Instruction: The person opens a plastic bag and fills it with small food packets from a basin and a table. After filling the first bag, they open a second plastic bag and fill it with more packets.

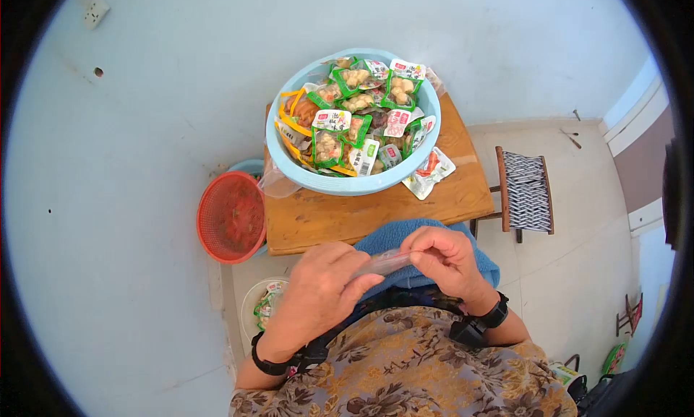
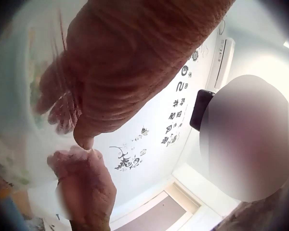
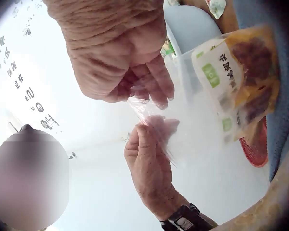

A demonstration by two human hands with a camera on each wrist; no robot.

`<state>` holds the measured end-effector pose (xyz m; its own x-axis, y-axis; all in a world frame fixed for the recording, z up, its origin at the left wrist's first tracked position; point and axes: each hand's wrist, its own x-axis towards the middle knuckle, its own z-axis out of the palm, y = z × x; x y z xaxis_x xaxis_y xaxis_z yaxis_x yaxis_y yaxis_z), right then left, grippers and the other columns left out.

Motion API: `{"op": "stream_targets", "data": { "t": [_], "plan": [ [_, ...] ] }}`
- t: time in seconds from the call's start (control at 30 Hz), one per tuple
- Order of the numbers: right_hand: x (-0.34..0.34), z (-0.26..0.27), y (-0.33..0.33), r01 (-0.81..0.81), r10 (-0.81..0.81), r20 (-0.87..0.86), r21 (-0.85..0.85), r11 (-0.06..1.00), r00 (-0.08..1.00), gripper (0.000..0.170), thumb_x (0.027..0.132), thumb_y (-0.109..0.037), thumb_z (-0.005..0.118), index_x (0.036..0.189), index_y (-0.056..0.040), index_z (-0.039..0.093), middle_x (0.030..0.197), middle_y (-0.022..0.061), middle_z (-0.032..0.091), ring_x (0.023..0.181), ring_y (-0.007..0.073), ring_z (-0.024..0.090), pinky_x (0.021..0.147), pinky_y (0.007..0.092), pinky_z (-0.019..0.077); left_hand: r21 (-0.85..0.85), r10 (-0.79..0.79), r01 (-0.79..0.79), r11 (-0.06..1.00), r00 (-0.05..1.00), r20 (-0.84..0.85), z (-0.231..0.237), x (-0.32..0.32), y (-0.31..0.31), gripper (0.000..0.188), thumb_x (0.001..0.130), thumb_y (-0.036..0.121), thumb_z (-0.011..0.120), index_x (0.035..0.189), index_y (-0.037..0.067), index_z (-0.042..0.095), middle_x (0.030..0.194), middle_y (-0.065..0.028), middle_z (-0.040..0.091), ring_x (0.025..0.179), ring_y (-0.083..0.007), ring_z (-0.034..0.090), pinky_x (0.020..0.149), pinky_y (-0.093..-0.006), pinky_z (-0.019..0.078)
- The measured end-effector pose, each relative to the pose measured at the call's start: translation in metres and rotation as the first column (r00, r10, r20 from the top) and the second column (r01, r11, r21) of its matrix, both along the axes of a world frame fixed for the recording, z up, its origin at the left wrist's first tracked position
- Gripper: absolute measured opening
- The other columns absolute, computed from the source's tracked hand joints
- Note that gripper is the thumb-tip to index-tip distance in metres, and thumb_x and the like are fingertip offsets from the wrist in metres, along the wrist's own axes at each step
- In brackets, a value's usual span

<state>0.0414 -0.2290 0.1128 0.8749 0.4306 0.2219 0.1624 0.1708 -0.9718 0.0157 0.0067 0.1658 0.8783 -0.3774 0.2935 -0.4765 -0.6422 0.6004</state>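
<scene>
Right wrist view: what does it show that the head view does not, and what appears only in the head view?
Only the right wrist view shows the dark wall lettering and the packets inside the clear bag. Only the head view shows the woven stool and the wall socket. Both show the left hand and right hand gripping that bag, and the blue basin.

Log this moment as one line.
left hand: grips clear plastic bag | right hand: pinches its edge | inside bag: yellow-and-white packets | round light-blue plastic basin: on brown wooden table
</scene>
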Motion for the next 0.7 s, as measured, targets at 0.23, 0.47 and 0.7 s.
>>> {"op": "stream_targets", "data": {
  "t": [0.23, 0.47, 0.7],
  "plan": [
    [-0.0034, -0.0078, -0.0030, 0.031, -0.031, 0.017, 0.012, 0.999, 0.999, 0.003, 0.094, 0.002, 0.061, 0.092, 0.0041, 0.061, 0.095, 0.0107, 0.067, 0.077, 0.0082, 0.057, 0.067, 0.0221, 0.0478, -0.099, -0.031, 0.029, 0.995, 0.999, -0.018, -0.0071, 0.0025, -0.0109, 0.013, 0.081, 0.010, 0.076, 0.090, 0.004, 0.069, 0.078, -0.0117, 0.063, 0.072, -0.0300, 0.061, 0.062, -0.0388, 0.0477],
    [-0.0028, -0.0045, -0.0028, -0.005, 0.006, 0.075, -0.010, 1.000, 0.997, 0.004, 0.094, 0.000, 0.062, 0.093, 0.0043, 0.061, 0.097, 0.0113, 0.067, 0.077, 0.0090, 0.057, 0.068, 0.0221, 0.0482, -0.100, -0.013, 0.002, 0.995, 0.994, -0.108, -0.0070, -0.0027, -0.0106, 0.015, 0.081, 0.009, 0.075, 0.093, 0.003, 0.070, 0.077, -0.0116, 0.060, 0.072, -0.0306, 0.061, 0.062, -0.0388, 0.0475],
    [-0.0042, -0.0083, -0.0047, -0.027, 0.027, 0.059, 0.012, 1.000, 0.998, 0.004, 0.095, 0.000, 0.061, 0.094, 0.0039, 0.062, 0.098, 0.0116, 0.067, 0.075, 0.0083, 0.057, 0.066, 0.0223, 0.0481, -0.150, -0.061, 0.032, 0.988, 0.979, -0.192, -0.0035, -0.0047, -0.0097, 0.016, 0.081, 0.011, 0.077, 0.095, 0.004, 0.071, 0.077, -0.0108, 0.061, 0.070, -0.0281, 0.062, 0.060, -0.0375, 0.0471]
  ]
}}
